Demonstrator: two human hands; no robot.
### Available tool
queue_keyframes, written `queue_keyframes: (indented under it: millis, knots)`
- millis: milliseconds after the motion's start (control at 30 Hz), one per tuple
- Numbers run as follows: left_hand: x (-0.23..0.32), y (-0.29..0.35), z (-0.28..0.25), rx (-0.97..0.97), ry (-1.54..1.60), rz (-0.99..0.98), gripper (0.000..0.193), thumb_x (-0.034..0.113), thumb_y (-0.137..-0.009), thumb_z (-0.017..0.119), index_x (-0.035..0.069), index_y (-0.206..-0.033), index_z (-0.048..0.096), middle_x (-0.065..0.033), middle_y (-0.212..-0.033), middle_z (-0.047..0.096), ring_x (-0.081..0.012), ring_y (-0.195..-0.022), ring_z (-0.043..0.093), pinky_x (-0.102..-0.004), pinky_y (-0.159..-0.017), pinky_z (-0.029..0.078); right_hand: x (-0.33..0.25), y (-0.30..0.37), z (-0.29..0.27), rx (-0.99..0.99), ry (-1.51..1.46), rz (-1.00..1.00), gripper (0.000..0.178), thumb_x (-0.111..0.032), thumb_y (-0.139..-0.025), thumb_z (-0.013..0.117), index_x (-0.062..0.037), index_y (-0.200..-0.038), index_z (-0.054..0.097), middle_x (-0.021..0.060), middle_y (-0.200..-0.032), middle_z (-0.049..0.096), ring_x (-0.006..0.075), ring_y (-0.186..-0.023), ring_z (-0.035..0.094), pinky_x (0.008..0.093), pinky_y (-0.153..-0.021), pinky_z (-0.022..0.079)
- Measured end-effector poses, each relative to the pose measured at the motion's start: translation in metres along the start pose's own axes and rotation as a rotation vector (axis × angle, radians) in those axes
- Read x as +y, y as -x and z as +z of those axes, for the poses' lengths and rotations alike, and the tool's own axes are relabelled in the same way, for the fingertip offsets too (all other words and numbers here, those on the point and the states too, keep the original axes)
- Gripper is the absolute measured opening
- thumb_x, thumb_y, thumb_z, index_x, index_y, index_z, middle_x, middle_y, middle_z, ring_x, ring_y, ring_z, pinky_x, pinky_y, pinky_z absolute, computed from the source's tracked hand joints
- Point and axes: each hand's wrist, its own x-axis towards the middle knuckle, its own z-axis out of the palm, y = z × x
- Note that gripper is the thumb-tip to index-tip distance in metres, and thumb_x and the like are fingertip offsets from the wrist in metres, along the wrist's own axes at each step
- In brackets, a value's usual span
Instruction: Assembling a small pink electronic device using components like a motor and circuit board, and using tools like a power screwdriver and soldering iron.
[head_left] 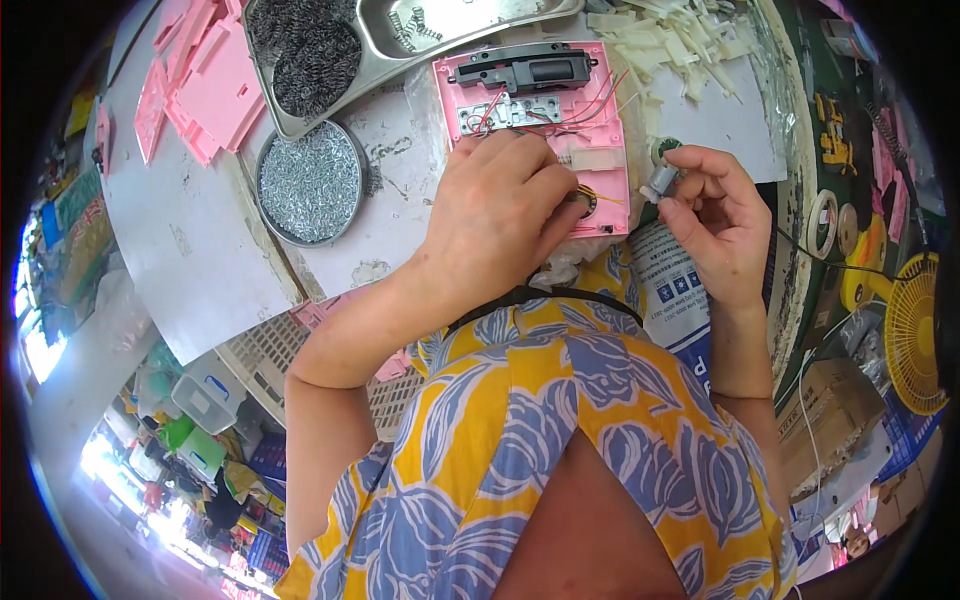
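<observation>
A pink plastic casing [613, 135] lies in front of me. It holds a black plastic module [525, 70], a metal plate [543, 105] and thin red and dark wires. Over the casing's lower left part, my left hand [505, 195] is bent with its fingers closed; the fingertips are hidden. Next to its thumb sits a small round dark part [588, 205] with yellow wires. To the right of the casing, my right hand [722, 215] pinches a small silver motor [661, 180] between thumb and fingers. The motor has a white tip and a green end.
A metal tray [370, 75] holds dark springs. Below it stands a round tin [262, 190] of small silver screws. Pink panels [215, 90] lie at the far left, white plastic parts [675, 40] at the far right. A yellow fan [908, 335] stands at right.
</observation>
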Motion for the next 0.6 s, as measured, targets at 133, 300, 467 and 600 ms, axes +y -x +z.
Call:
queue_keyframes:
  millis: [133, 300, 467, 600]
  knots:
    - [0.003, -0.004, 0.002, -0.048, -0.04, -0.002, 0.019, 0.014, -0.075, 0.081, 0.009, -0.089, 0.068, -0.0062, -0.086, 0.061, -0.0278, -0.081, 0.06, -0.0404, -0.072, 0.047, 0.002, 0.003, -0.004, 0.019, 0.015, -0.013, 0.04, 0.003, -0.087, 0.071, 0.0018, -0.125, 0.061, -0.0043, -0.081, 0.055, 0.0029, -0.074, 0.048, 0.0179, -0.068, 0.037]
    - [0.002, -0.01, -0.001, -0.114, -0.018, 0.038, 0.017, 0.01, -0.076, 0.079, 0.007, -0.088, 0.067, -0.0076, -0.087, 0.062, -0.0288, -0.082, 0.061, -0.0396, -0.07, 0.051, 0.001, 0.001, -0.005, 0.027, -0.026, 0.0, 0.039, 0.004, -0.087, 0.07, 0.0024, -0.125, 0.061, -0.004, -0.081, 0.056, 0.0029, -0.074, 0.049, 0.0178, -0.067, 0.038]
    - [0.002, -0.01, -0.029, -0.191, 0.384, -0.214, 0.013, -0.002, -0.086, 0.071, 0.0, -0.098, 0.066, -0.0073, -0.099, 0.068, -0.0128, -0.079, 0.066, -0.0255, -0.066, 0.053, -0.002, 0.001, -0.008, 0.053, -0.068, 0.016, 0.04, 0.005, -0.088, 0.069, 0.003, -0.126, 0.059, -0.0034, -0.081, 0.056, 0.0024, -0.072, 0.05, 0.0172, -0.067, 0.039]
    - [0.007, -0.003, -0.037, -0.219, 0.903, -0.599, 0.016, -0.009, -0.091, 0.064, -0.005, -0.106, 0.067, -0.0095, -0.106, 0.07, -0.0097, -0.085, 0.066, -0.0225, -0.072, 0.055, -0.004, -0.005, 0.0, 0.0, -0.26, 0.074, 0.041, 0.0, -0.09, 0.069, 0.0029, -0.128, 0.057, -0.0019, -0.081, 0.058, 0.0031, -0.07, 0.053, 0.0167, -0.066, 0.042]
